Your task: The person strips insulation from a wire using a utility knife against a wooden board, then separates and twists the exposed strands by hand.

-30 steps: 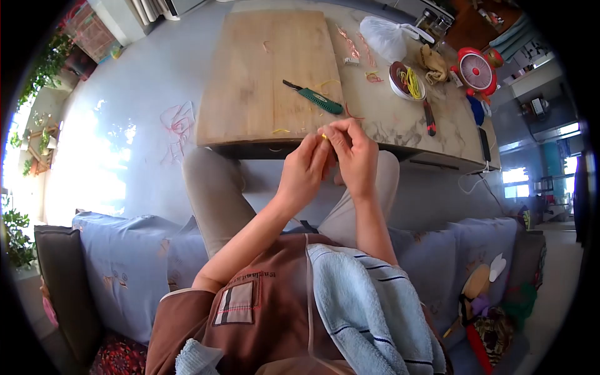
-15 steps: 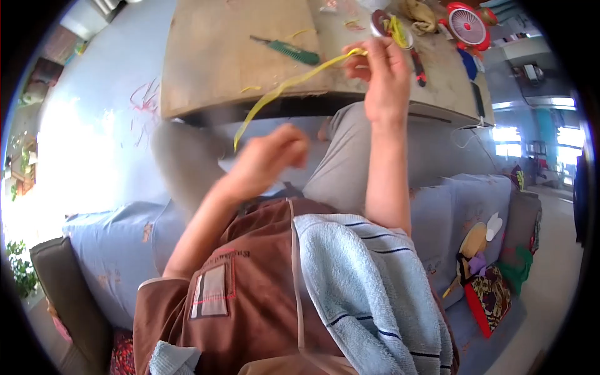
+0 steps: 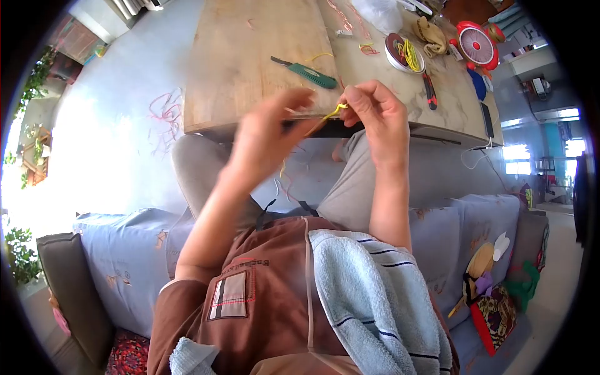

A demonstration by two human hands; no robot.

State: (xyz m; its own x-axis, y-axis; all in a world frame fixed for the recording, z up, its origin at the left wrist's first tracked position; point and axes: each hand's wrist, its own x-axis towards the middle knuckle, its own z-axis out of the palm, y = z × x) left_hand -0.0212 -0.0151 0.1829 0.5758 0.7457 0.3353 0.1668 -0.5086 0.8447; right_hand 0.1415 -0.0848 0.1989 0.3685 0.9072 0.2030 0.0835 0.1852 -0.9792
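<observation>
My right hand (image 3: 379, 119) pinches one end of a yellow strand (image 3: 331, 114) at the table's front edge. Left of it, my left hand (image 3: 265, 134) is smeared by motion, and the strand runs down toward it; whether its fingers grip anything is unclear. Beyond the hands, a green utility knife (image 3: 312, 75) lies on the wooden board (image 3: 250, 56) with its blade pointing left. A white bowl (image 3: 420, 67) with yellow strands stands farther right on the table, a red-and-black tool (image 3: 429, 92) beside it.
On the table's right side are a clear plastic bag (image 3: 379, 15), a tan cloth item (image 3: 431, 35), a red fan (image 3: 477, 45) and a black phone-like object (image 3: 487, 120). Loose reddish strands (image 3: 165, 112) lie on the floor at left. A towel (image 3: 375, 294) hangs over my front.
My hands were together, then apart with the yellow strand stretched out from my right hand. Now they are closer again at the table edge, and the view has shifted.
</observation>
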